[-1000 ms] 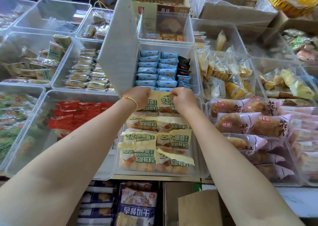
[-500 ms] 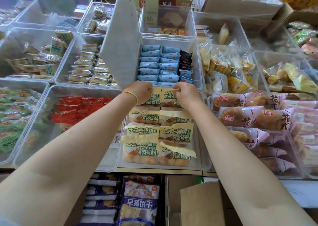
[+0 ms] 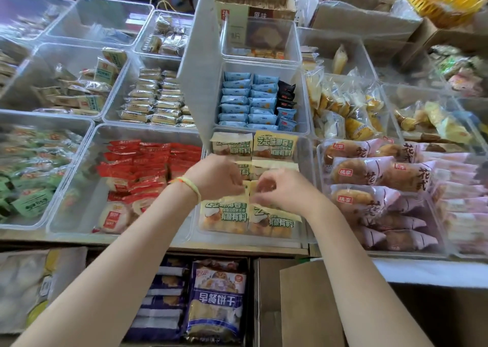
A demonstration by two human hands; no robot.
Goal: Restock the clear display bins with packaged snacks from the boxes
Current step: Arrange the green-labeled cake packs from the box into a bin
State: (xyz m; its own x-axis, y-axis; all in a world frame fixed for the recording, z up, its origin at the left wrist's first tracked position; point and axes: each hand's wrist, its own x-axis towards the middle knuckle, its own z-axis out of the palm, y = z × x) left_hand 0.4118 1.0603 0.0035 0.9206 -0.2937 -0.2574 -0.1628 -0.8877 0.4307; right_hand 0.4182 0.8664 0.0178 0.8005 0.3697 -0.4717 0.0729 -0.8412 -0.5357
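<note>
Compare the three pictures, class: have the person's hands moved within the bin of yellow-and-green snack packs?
Yes. Both the left hand and right hand have drawn back toward the person, from the far row beside the blue-pack bin to the middle rows of yellow-and-green packs.

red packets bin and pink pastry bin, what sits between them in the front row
In the head view, one clear bin of yellow-green packets lies between the red packets and pink pastries; both hands work over it.

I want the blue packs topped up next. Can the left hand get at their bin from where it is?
Probably yes. The left hand is over the yellow packs, and the blue-pack bin sits directly behind, its top open. The raised lid stands to its left, not across it.
</note>
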